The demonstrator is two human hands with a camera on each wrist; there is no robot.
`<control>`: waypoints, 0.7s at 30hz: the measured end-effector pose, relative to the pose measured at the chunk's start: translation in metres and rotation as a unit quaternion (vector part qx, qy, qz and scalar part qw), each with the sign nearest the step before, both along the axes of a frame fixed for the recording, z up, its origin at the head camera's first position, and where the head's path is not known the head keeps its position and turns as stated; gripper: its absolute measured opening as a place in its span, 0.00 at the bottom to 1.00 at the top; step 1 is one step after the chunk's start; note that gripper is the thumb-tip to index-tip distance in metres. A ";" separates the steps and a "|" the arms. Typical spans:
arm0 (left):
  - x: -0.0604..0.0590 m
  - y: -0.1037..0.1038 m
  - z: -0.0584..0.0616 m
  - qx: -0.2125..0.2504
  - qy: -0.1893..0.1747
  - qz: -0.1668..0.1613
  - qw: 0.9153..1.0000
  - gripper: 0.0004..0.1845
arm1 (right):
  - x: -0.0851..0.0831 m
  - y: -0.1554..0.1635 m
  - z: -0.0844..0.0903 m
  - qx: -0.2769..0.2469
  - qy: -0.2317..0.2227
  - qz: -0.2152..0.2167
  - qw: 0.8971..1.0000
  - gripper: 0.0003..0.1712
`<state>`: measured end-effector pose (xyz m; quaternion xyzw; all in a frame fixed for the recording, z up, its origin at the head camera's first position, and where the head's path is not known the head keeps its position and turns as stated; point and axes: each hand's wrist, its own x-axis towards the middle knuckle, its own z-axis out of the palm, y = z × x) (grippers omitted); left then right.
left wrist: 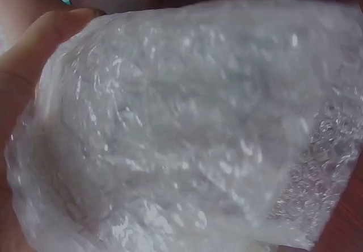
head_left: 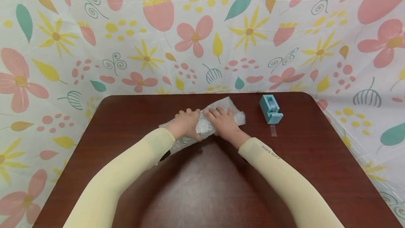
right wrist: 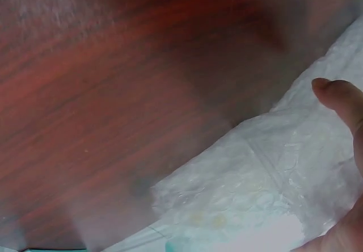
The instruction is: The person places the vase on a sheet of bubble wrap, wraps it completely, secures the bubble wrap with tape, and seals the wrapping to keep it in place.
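There were two hands, one bubble-wrapped bundle (head_left: 205,126), one blue tape dispenser (head_left: 270,109) and one short strip of clear tape (head_left: 273,130) at the dispenser's near end. The bundle lay slantwise toward the far side of the single dark red-brown surface (head_left: 196,185), left of the dispenser and well apart from it. The left hand (head_left: 186,122) gripped it, fingers over the top and thumb on the near side; the right hand (head_left: 225,122) rested on it beside the left, fingers laid out rather than curled. Two pale yellow sleeves (head_left: 123,171) covered the arms, and one flowered cloth (head_left: 196,69) hung behind.

Only the head view showed the whole dispenser and the lettering on the right sleeve. The left wrist view gave the bundle's crumpled folds and a thinner flap (left wrist: 320,178) with the surface's red showing through. The right wrist view showed the right thumb (right wrist: 343,101) extended along the wrap, and faint teal and yellow marks low down; whether these lay beneath the plastic could not be told.
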<state>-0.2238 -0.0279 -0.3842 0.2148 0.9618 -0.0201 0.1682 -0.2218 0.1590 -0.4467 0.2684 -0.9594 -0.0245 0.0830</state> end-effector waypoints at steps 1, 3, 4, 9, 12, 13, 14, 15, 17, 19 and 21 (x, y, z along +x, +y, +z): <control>0.001 0.000 0.000 -0.002 0.001 0.001 1.000 0.62 | -0.002 0.001 0.000 0.003 0.002 0.005 1.000 0.55; 0.004 0.001 0.001 -0.004 0.005 0.003 1.000 0.61 | -0.006 0.002 0.000 0.004 0.003 0.013 1.000 0.56; 0.006 0.001 0.001 -0.006 0.008 0.002 1.000 0.60 | -0.007 0.003 0.000 0.005 0.002 0.015 1.000 0.56; 0.008 0.000 0.001 0.000 0.011 0.000 1.000 0.58 | -0.015 0.004 0.002 0.006 0.002 0.025 1.000 0.55; 0.007 -0.004 0.000 0.014 -0.007 0.005 1.000 0.57 | -0.018 0.004 0.004 0.000 -0.007 0.035 0.999 0.53; 0.007 -0.006 0.000 0.019 -0.015 0.005 1.000 0.57 | -0.018 0.004 0.005 -0.001 -0.012 0.037 0.999 0.52; 0.007 -0.008 0.000 0.023 -0.022 0.005 0.999 0.57 | -0.019 0.004 0.005 -0.003 -0.018 0.039 0.999 0.51; 0.007 -0.010 0.000 0.027 -0.028 0.005 0.999 0.57 | -0.019 0.004 0.007 -0.004 -0.026 0.040 0.999 0.50; 0.008 -0.014 0.000 0.038 -0.037 0.003 0.999 0.56 | -0.020 0.003 0.008 -0.004 -0.037 0.042 0.998 0.48; 0.009 -0.018 0.000 0.044 -0.040 -0.001 0.998 0.56 | -0.022 0.001 0.009 -0.006 -0.041 0.049 0.998 0.47; 0.011 -0.021 -0.001 0.053 -0.039 0.001 0.998 0.57 | -0.024 0.000 0.010 -0.010 -0.042 0.056 0.997 0.46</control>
